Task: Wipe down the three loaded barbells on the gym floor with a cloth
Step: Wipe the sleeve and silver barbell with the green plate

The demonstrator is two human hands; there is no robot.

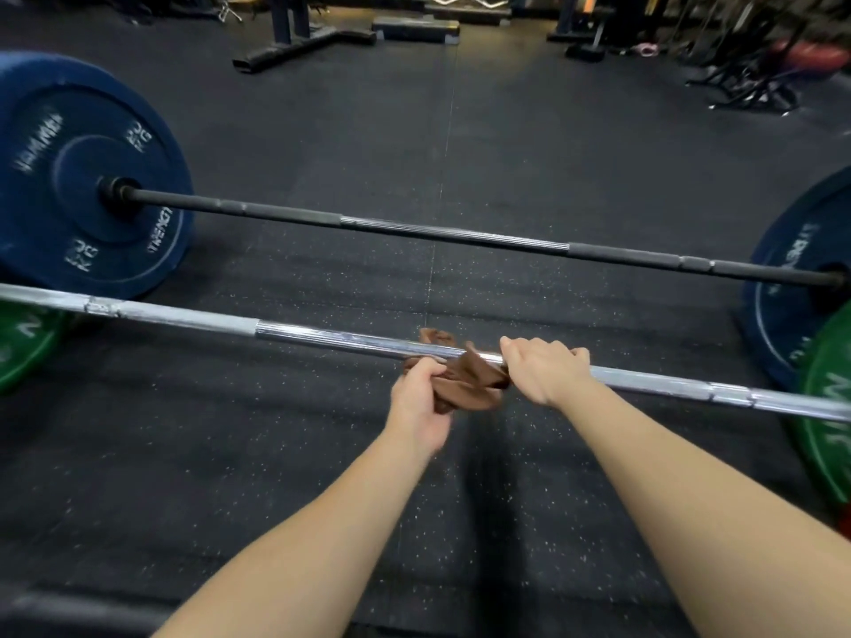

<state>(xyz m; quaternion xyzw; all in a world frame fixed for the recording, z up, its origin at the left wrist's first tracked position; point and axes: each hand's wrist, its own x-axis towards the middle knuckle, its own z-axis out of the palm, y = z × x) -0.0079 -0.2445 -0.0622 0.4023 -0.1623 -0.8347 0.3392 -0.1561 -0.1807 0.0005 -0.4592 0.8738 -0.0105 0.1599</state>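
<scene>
**A:** ok so what are the hands actually doing here?

**B:** The left hand (416,398) has its fingers curled tight round a bunched-up brown cloth (465,382), on the near side of the chrome bar (299,336). The right hand (543,373) sits on top of that bar, fingers hooked over the far side, so it's gripping the bar, not lying flat.

**A:** and the cloth is where exactly?

**B:** It's wrapped over the chrome bar about mid-length. Most of it hangs on the near side in the left hand, and a bit pokes out past the bar. One end runs up against the right hand, but I can't tell if that hand pinches it too.

**A:** the hands are close together then?

**B:** Yeah, just beside each other with the cloth between them.

**A:** other bars?

**B:** There's a black bar (460,237) further out on the floor (276,453), with a blue plate (78,177) at its left end. The chrome bar has a green plate (829,407) at its right end. There's also something dark and blurry bottom left, can't make it out.
</scene>
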